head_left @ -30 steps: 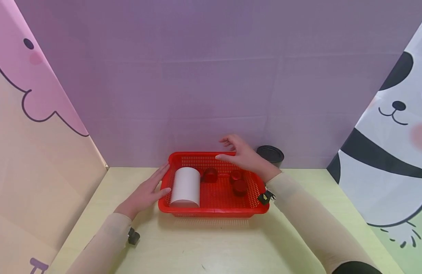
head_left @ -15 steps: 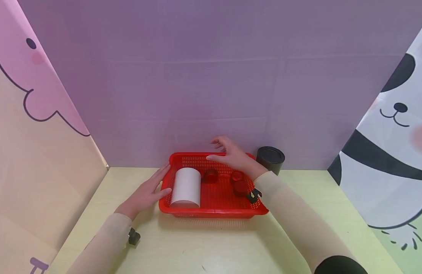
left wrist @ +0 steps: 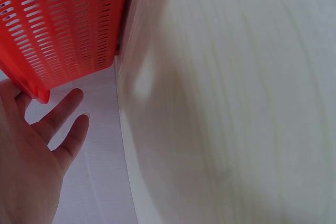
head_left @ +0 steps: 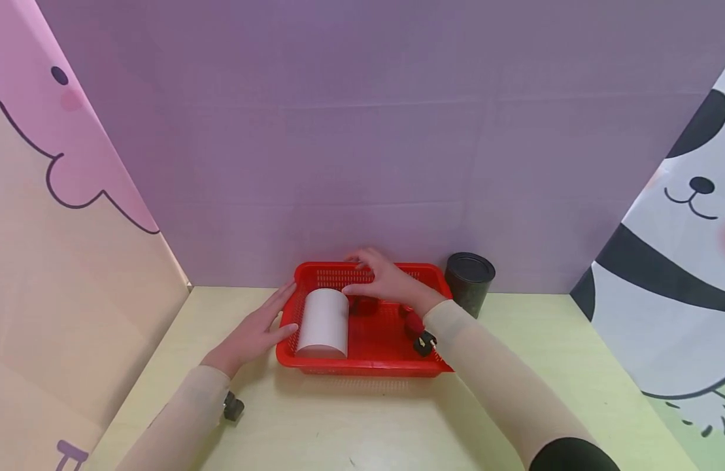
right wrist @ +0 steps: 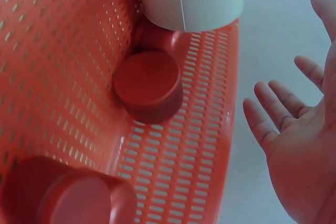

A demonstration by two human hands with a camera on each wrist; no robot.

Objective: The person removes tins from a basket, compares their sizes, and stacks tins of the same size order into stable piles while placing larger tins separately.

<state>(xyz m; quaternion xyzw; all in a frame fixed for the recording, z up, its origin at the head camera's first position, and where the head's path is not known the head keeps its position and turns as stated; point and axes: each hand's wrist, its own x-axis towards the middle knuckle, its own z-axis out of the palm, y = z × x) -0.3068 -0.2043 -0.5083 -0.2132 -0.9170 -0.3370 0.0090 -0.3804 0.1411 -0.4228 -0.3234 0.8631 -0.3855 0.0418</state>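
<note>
The right hand (head_left: 386, 278) had hold of nothing: its fingers were spread and lightly bent, the thumb well apart from them. It hung at twelve o'clock on the red basket (head_left: 362, 361), taking twelve as the side away from the person. The right wrist view showed the fingertips just beyond the rim and clear of it. That wide gap between thumb and fingers appeared shaped for something broad, or simply relaxed; the pose alone could not settle which.

The left hand (head_left: 256, 333) lay at nine o'clock with fingers extended along the basket's rim and the thumb reaching its edge. It was not curled into a clasp, and two fingers stood free below the rim in the left wrist view. A light touch like that probably served to steady the basket rather than lift it, since the basket sat flat on the table (head_left: 362, 425).

Inside, the white cylinder (head_left: 325, 320) lay toward nine o'clock, apparently on its side with its length running from six to twelve; the narrow space beside the wall likely limited its rolling. The right thumb pointed close to its far end, though contact could not be confirmed. One small red cup (right wrist: 148, 80) sat near it, toward twelve; another red piece (right wrist: 81, 203) lay toward three, partly masked in the head view by the right wrist camera (head_left: 423, 343). Their exact number was hard to tell, red upon red.

Outside, at two o'clock, the dark canister (head_left: 470, 281) stood upright near the basket's corner, its lid on, perhaps left there because its height suited standing alone.
</note>
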